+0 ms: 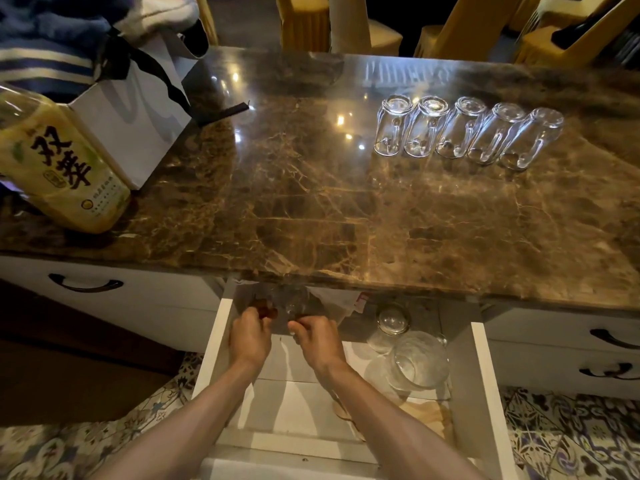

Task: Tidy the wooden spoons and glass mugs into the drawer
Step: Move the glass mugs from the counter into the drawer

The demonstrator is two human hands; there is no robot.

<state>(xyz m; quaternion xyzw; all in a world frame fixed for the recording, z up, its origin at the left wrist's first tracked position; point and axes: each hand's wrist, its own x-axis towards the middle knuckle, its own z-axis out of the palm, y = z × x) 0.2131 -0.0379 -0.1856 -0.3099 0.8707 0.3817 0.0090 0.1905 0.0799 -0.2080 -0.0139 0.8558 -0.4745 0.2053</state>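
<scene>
Drawer (221, 341) stands open. Left hand (250, 337): fingers curled round a brown piece at the back, likely a wooden spoon (266, 310). We judge it light and stiff, best gripped mid-handle. Right hand (318, 342): fingers curled; on what, we cannot tell in the shadow. Five glass mugs (467, 131) in a row on the countertop (277, 202), far right: slick, breakable; we would take each by its handle.
</scene>
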